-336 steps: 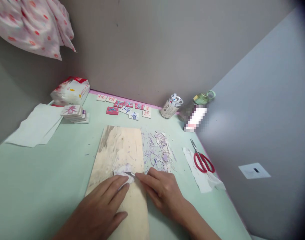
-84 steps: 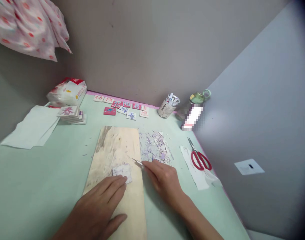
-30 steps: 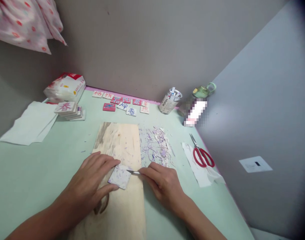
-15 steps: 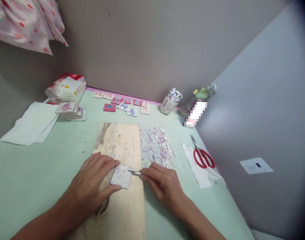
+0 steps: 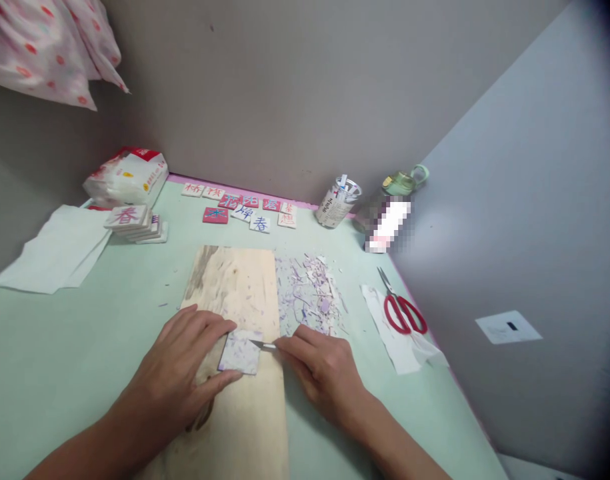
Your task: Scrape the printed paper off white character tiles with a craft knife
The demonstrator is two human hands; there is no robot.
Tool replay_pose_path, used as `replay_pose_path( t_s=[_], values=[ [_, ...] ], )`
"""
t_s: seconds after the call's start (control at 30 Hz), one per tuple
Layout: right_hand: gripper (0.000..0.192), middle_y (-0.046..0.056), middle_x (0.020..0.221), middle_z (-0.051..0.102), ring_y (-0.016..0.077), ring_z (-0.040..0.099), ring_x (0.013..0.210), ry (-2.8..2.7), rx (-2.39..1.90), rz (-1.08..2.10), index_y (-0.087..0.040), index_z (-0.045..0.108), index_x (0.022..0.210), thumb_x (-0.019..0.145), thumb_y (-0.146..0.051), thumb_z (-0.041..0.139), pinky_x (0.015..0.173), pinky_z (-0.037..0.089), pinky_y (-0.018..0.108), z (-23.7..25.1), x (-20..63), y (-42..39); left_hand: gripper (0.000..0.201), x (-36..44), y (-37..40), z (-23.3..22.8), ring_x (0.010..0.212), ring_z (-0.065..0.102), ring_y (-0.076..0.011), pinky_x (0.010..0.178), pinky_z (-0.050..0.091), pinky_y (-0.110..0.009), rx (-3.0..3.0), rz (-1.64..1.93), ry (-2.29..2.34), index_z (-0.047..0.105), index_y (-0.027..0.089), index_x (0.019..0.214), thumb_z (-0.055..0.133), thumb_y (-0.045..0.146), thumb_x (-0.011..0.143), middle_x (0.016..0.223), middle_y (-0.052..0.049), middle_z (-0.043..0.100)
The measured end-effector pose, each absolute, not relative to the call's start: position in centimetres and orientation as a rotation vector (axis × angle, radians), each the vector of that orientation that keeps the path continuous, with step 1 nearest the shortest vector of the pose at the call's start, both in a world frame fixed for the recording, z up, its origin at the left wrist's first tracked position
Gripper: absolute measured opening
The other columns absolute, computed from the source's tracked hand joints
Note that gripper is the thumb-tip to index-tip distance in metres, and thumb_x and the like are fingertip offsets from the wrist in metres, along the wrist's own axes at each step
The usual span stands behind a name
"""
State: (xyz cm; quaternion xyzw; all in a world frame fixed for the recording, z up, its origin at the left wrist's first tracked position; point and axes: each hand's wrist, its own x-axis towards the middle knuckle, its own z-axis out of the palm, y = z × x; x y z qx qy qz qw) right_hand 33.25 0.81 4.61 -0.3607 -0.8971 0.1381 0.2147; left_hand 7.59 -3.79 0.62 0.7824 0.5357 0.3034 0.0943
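Note:
A small square tile (image 5: pixel 239 357), white with purple flecks and a purple edge, lies flat on a wooden board (image 5: pixel 245 427). My left hand (image 5: pixel 185 367) grips the tile by its far and near edges between fingers and thumb. In my right hand (image 5: pixel 319 363) is a craft knife (image 5: pixel 265 346), pinched near its blade. The blade points left and its tip rests over the tile's right half; whether it cuts in cannot be made out. Purple and white shavings (image 5: pixel 312 293) are strewn right of the board, with some flecks on it.
Behind the board lie several lettered tiles (image 5: pixel 259 224). Stacked tiles (image 5: pixel 135 223), paper sheets (image 5: pixel 55 250) and a tissue pack (image 5: pixel 129 177) sit at left. A can (image 5: pixel 337 203), a green bottle (image 5: pixel 402 183) and red-handled scissors (image 5: pixel 405 313) on tissue (image 5: pixel 395 347) stand or lie rightward.
The knife tip has moved a little left, further over the tile. My left hand keeps its hold. The whole view has shifted slightly.

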Motion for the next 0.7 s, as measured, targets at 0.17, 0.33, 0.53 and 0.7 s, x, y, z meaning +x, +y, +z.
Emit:
replay_pose_path(
  t_s=[0.17,0.33,0.53,0.7],
  values=[
    [0.024,0.001,0.074,0.061,0.0125,0.055,0.063,-2.494,-1.025,0.567,-0.021,0.071,0.101,0.101,-0.024,0.047,0.054,0.031,0.025,4.87,33.49,0.56,0.044,7.66,-3.74,0.57,0.109,0.055,-0.0280,0.107,0.034,-0.056,2.316,0.893,1.583,0.053,0.024,0.123,0.064,0.051,0.090,0.112,-0.007,0.061],
    [0.025,0.001,0.074,0.061,0.0124,0.054,0.062,-2.439,-1.075,0.534,-0.021,0.072,0.101,0.101,-0.025,0.047,0.055,0.032,0.025,4.94,33.26,0.85,0.042,7.61,-3.84,0.64,0.109,0.055,-0.0278,0.107,0.035,-0.055,2.330,0.885,1.577,0.053,0.024,0.123,0.065,0.047,0.090,0.112,-0.007,0.061],
    [0.025,0.000,0.072,0.060,0.0125,0.054,0.061,-2.501,-1.038,0.560,-0.022,0.072,0.101,0.101,-0.024,0.047,0.053,0.031,0.025,5.07,32.99,0.56,0.042,7.67,-3.76,0.71,0.108,0.056,-0.0278,0.106,0.036,-0.055,2.309,0.895,1.594,0.054,0.024,0.122,0.064,0.050,0.090,0.111,-0.006,0.062],
    [0.028,0.002,0.072,0.060,0.0130,0.053,0.060,-2.482,-1.049,0.445,-0.020,0.072,0.100,0.101,-0.024,0.044,0.053,0.031,0.026,5.01,33.03,0.57,0.044,7.55,-3.65,0.62,0.109,0.057,-0.0277,0.108,0.036,-0.054,2.333,0.885,1.593,0.053,0.025,0.123,0.064,0.051,0.090,0.113,-0.006,0.063]
  ],
)
